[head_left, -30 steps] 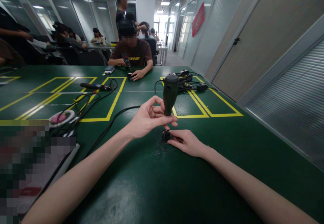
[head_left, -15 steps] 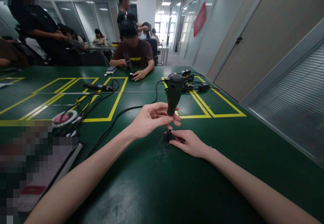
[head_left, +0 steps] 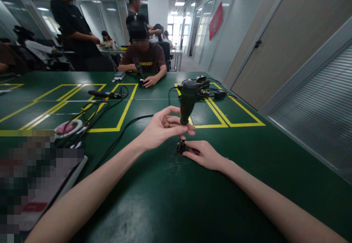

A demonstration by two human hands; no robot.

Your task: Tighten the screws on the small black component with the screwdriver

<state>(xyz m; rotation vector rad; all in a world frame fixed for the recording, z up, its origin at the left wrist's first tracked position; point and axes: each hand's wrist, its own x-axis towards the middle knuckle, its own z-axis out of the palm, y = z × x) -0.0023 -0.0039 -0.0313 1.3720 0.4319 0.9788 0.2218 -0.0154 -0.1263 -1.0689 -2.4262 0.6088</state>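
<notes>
My left hand point(head_left: 162, 127) has its fingers and thumb round the lower end of a dark screwdriver point(head_left: 188, 102), whose thick handle points upward. The screwdriver's shaft runs down behind my fingers toward a small black part point(head_left: 180, 148) on the green table point(head_left: 154, 202). Low against the table, my right hand point(head_left: 204, 155) pinches that black part from its right side between thumb and fingers. The exact kind of the part is too small and dark to make out.
Black cables with adapters point(head_left: 203, 89) lie in a heap inside yellow tape outlines beyond my hands. A tape roll point(head_left: 68, 127) and more cables point(head_left: 107, 105) lie to the left. Across the table a co-worker point(head_left: 143, 58) holds a power screwdriver point(head_left: 138, 65).
My left hand and the screwdriver have shifted very slightly, the handle a touch more tilted. My right hand keeps its hold. A standing person at the back left appears further right.
</notes>
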